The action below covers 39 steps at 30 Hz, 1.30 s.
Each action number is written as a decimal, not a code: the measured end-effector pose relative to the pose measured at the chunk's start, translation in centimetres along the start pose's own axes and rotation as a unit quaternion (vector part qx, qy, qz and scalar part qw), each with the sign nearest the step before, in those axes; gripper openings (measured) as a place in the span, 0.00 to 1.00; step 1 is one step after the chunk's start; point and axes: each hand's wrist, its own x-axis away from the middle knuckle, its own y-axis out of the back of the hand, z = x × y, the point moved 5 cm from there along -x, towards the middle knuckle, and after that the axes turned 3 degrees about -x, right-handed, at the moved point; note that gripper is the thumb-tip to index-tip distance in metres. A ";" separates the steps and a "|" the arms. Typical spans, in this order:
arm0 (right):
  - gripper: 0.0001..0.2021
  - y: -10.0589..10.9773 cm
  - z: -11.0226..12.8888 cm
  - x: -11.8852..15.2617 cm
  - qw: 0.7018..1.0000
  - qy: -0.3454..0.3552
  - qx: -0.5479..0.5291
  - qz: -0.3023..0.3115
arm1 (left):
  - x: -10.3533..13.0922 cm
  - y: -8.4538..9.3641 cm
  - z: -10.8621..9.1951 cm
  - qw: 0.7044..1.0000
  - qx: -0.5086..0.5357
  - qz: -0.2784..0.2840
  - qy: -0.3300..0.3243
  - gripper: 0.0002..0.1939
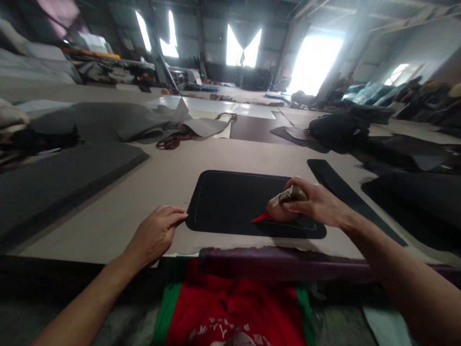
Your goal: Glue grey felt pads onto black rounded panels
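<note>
A black panel [230,199] with rounded corners lies flat on the pale tabletop, with a thin light line running just inside its edges. My left hand [158,233] is closed at the panel's left edge, thumb and fingertips gripping it. Over the right part of the panel, my right hand [311,199] is wrapped round a squeeze bottle [284,206] with a pale, stained body. Its red nozzle tip [260,217] points down and left, at or just above the panel near its front edge. Whether the tip touches the surface I cannot tell.
A narrow black strip [353,199] lies right of the panel. Dark thick sheets [65,187] cover the left, and dark material [421,206] the right. Grey sheets [151,120] and a dark bundle [338,129] sit farther back. Purple material [281,264] hangs along the front edge.
</note>
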 end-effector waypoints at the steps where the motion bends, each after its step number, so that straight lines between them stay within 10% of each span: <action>1: 0.15 -0.4 0.5 -0.5 1.000 0.010 0.015 0.001 | 0.0 0.1 0.0 1.000 0.003 0.001 0.003 0.19; 15: 0.13 -7.9 8.8 -5.4 0.992 0.109 0.062 0.032 | 0.4 -0.1 0.3 0.998 0.059 -0.013 0.018 0.18; 24: 0.13 -9.0 11.7 -5.5 0.983 0.151 0.100 0.026 | 0.5 -0.3 0.5 0.997 0.066 -0.007 0.027 0.17; 39: 0.13 1.0 0.0 0.6 0.998 -0.004 0.068 0.012 | 0.1 -0.1 0.3 0.998 0.059 0.014 0.032 0.19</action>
